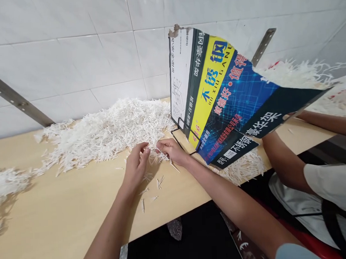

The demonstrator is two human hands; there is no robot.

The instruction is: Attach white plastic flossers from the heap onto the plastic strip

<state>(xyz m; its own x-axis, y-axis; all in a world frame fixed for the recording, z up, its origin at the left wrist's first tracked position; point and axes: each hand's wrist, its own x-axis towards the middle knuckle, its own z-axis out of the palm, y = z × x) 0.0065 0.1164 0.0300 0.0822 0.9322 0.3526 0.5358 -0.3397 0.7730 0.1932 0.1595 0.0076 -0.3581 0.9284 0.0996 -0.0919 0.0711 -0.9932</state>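
A large heap of thin white stick-like pieces (117,126) lies on the pale wooden table against the tiled wall. At its front edge my left hand (137,162) is closed, thumb and forefinger curled together; what lies between them is too small to make out. My right hand (172,150) faces it, its fingers pinched on a few of the thin white pieces. More such pieces show under and between the two hands. A few loose white sticks (160,182) are scattered on the table just in front of the hands.
A printed cardboard sheet (214,100) stands in a black wire holder (176,135), just right of my right hand. Beyond it are another white pile (292,73) and a co-worker's arm (282,162). Metal brackets (17,97) rise by the wall. More white pieces (8,188) lie far left.
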